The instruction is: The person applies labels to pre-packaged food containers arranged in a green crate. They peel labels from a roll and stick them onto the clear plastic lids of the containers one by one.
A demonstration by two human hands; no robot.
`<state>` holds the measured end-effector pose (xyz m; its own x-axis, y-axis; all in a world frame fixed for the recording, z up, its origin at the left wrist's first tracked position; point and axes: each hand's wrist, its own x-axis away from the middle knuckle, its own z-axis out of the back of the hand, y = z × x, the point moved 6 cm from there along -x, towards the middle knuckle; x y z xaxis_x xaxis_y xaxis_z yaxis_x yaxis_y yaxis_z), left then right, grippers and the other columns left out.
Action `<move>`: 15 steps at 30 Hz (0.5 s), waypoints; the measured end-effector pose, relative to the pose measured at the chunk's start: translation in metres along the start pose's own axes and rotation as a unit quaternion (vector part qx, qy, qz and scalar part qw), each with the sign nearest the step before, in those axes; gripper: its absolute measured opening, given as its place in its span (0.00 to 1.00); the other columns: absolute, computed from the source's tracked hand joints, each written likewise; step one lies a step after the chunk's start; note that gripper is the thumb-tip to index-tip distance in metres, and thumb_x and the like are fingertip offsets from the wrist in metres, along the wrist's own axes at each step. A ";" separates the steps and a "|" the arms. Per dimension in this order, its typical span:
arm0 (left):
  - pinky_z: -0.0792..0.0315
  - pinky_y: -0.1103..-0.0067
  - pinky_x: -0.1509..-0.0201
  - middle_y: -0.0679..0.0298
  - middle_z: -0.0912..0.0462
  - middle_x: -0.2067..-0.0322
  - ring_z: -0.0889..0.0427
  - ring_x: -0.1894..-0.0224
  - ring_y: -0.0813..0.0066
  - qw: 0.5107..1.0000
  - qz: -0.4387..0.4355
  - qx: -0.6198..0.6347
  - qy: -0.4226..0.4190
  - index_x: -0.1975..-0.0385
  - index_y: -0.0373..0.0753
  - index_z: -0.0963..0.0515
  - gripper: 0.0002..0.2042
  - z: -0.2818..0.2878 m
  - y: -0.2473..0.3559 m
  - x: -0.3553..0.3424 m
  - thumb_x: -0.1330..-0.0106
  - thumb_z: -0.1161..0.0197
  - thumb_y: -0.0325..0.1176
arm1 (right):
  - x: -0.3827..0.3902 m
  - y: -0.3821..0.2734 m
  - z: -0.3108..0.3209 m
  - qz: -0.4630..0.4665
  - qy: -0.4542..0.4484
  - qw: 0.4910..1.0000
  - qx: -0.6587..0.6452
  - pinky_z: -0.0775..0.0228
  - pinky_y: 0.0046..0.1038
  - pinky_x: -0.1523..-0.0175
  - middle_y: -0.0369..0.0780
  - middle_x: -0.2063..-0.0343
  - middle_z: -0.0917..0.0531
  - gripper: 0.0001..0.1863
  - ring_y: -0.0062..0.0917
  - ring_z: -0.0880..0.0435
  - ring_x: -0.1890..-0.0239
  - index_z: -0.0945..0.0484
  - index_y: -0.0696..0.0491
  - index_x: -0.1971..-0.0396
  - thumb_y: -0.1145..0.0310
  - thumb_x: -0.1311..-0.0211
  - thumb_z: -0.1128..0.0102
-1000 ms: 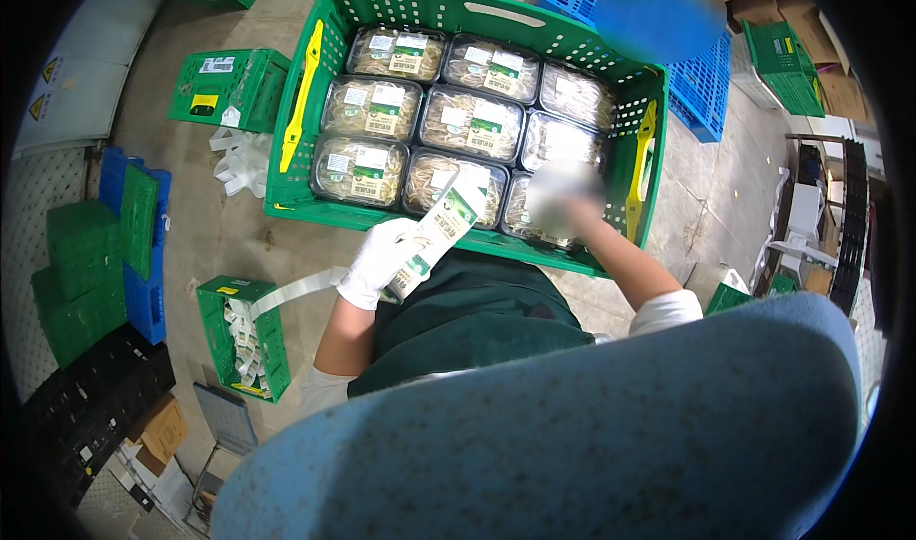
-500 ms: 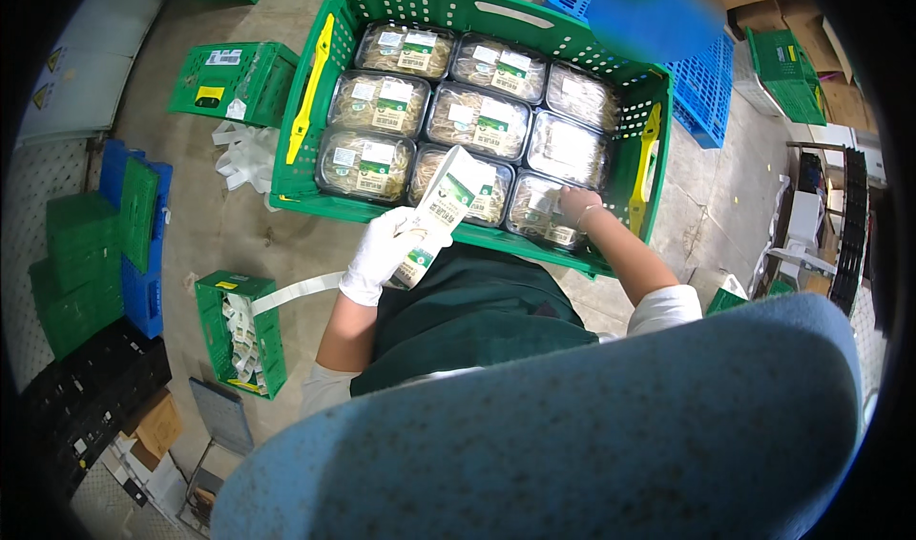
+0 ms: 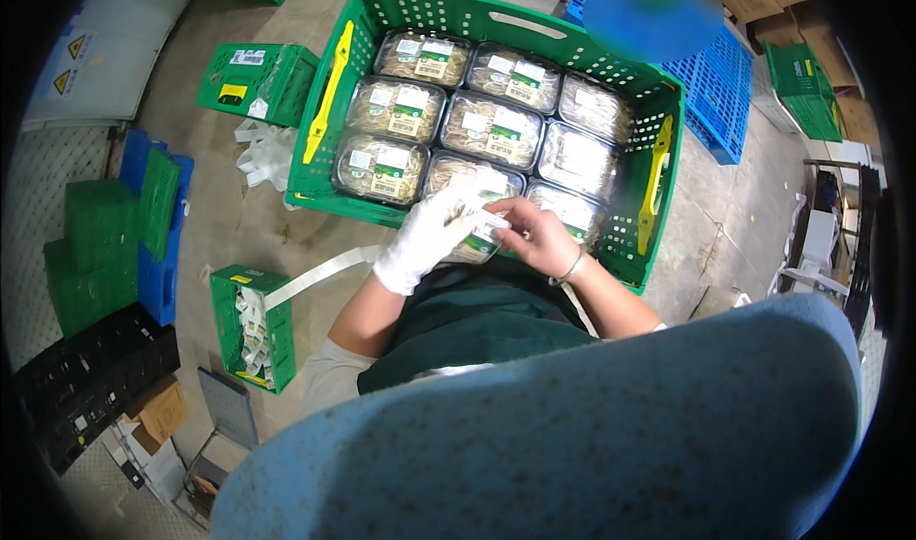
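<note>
My left hand, in a white glove, is closed on a strip of white and green labels in front of my body. The bare right hand, with a band at the wrist, meets it there, thumb and fingers pinching at the strip's edge. Just beyond both hands stands a large green crate with clear-lidded packs of pale, stringy food in rows. Most lids carry a green and white label. Two packs at the right, the far one and the middle one, show no green label. My hands partly cover the near middle pack.
A pale paper band runs from my left hand to a small green crate full of crumpled strip. Another green crate and white scraps lie left. Blue pallets stand at the far right. A blue padded surface fills the near edge.
My right hand has left the near right pack and come left to the label strip. That pack's green label now shows. The left hand has moved slightly right and up, and the view has shifted.
</note>
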<state>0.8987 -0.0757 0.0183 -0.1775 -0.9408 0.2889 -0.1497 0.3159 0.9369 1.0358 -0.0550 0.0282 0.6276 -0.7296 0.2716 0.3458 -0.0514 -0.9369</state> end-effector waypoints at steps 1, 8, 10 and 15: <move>0.31 0.85 0.62 0.63 0.24 0.69 0.26 0.66 0.81 0.999 0.004 -0.028 0.023 0.63 0.31 0.28 0.10 0.003 -0.011 -0.005 0.46 0.48 0.21 | 0.003 -0.013 0.005 0.026 0.059 0.994 0.090 0.33 0.24 0.72 0.41 0.83 0.25 0.13 0.25 0.24 0.79 0.30 0.55 0.63 0.71 0.50 0.44; 0.30 0.80 0.73 0.58 0.22 0.74 0.23 0.76 0.76 0.991 0.043 -0.121 0.041 0.65 0.33 0.29 0.12 -0.028 -0.039 -0.013 0.47 0.42 0.29 | -0.005 0.019 0.077 0.007 0.164 0.963 0.213 0.31 0.27 0.68 0.41 0.77 0.22 0.06 0.32 0.23 0.74 0.25 0.54 0.73 0.72 0.54 0.43; 0.29 0.83 0.74 0.60 0.23 0.74 0.22 0.75 0.77 0.992 0.110 0.027 -0.059 0.63 0.31 0.31 0.11 -0.037 -0.043 -0.008 0.45 0.46 0.27 | -0.016 0.038 0.145 -0.014 0.205 0.920 0.334 0.31 0.30 0.65 0.43 0.76 0.22 0.06 0.36 0.23 0.71 0.26 0.54 0.75 0.69 0.54 0.45; 0.30 0.82 0.69 0.57 0.24 0.72 0.22 0.73 0.72 0.981 0.024 -0.190 0.003 0.65 0.31 0.27 0.11 -0.003 -0.030 -0.009 0.46 0.45 0.29 | -0.031 0.174 0.188 -0.260 0.089 0.767 0.580 0.32 0.33 0.56 0.46 0.59 0.28 0.14 0.36 0.27 0.58 0.36 0.53 0.61 0.70 0.51 0.55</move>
<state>0.9076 -0.0769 -0.0122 -0.1689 -0.9270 0.3348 0.2326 0.2926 0.9275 1.2078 0.0872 -0.1020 0.1252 -0.9031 0.4108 0.9695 0.1992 0.1426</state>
